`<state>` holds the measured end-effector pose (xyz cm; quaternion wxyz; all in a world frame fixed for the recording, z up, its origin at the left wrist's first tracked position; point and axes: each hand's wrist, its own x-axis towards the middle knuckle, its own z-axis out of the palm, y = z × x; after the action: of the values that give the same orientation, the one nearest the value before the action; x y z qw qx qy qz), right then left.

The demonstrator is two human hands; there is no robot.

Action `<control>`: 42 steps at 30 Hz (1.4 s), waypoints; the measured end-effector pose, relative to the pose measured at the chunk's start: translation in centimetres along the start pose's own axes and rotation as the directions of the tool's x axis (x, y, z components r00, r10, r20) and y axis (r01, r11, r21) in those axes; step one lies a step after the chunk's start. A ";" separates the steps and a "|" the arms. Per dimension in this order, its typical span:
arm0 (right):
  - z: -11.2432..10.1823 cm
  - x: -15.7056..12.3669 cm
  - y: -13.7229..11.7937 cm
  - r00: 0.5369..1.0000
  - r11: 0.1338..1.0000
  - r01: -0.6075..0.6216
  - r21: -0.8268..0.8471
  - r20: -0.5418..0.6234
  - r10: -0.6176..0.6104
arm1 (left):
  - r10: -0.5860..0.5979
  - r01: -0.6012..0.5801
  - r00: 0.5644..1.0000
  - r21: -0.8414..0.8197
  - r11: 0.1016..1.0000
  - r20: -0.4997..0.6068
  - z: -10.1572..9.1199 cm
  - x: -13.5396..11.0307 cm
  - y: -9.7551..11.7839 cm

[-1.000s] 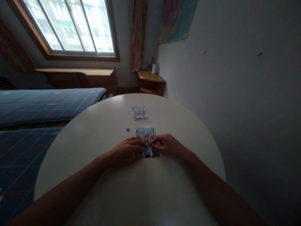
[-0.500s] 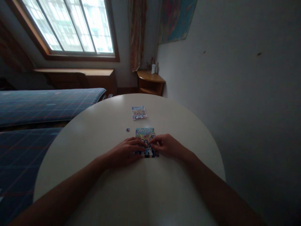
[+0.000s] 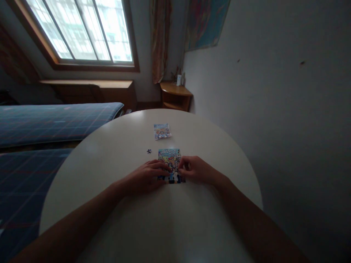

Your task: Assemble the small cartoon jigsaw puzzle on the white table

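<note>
Apparently near complete: puzzle mostly filled, few pieces loose

The puzzle (image 3: 172, 160) lies flat on the white surface (image 3: 216, 149), between the two hands. Its upper part looks filled, with lettering along the far edge and a crowded, colourful picture below, so most of the work seems done. The middle is too finely patterned to tell whether there are gaps, and the left side is partly covered.

The left hand (image 3: 149, 174) rests over that side, palm down, fingers stretched out and slightly parted; no piece shows in its grasp. The right hand (image 3: 196, 169) is at the right edge, thumb and forefinger drawn close together; whether they pinch a piece, I cannot tell.

What seems left is a small cluster of dark pieces (image 3: 149, 151), just left of the puzzle and beyond the left hand, judged not yet placed. Farther back, apart from both hands, lies a printed sheet (image 3: 162, 131).
</note>
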<state>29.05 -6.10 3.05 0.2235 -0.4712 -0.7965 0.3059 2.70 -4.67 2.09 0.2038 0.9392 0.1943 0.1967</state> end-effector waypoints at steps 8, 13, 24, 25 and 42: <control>0.0 0.3 0.5 0.998 0.994 0.057 0.092 -0.023 -0.055 | 0.007 -0.007 1.000 -0.001 1.000 -0.005 0.2 -0.1 -0.3; 0.0 0.4 0.6 0.999 0.992 0.028 0.123 -0.020 -0.026 | -0.008 0.008 1.000 0.019 1.000 0.009 0.2 -0.1 -0.4; -0.4 0.3 -0.2 0.997 0.994 -0.005 0.112 -0.070 0.012 | 0.004 -0.004 1.000 0.003 1.000 0.003 0.2 -0.1 -0.3; -0.3 0.3 -0.1 0.998 0.993 -0.003 0.118 -0.070 0.011 | 0.002 -0.002 1.000 0.005 1.000 0.005 0.2 -0.1 -0.3; 3.7 1.5 -1.2 0.982 0.937 -0.021 0.349 -0.171 0.085 | -0.402 0.370 0.874 -0.163 0.915 -0.272 1.9 0.8 -0.4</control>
<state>25.22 -6.21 1.32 0.3666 -0.4721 -0.6935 0.4022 4.13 -4.59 0.51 0.2565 0.8284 0.3958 0.3023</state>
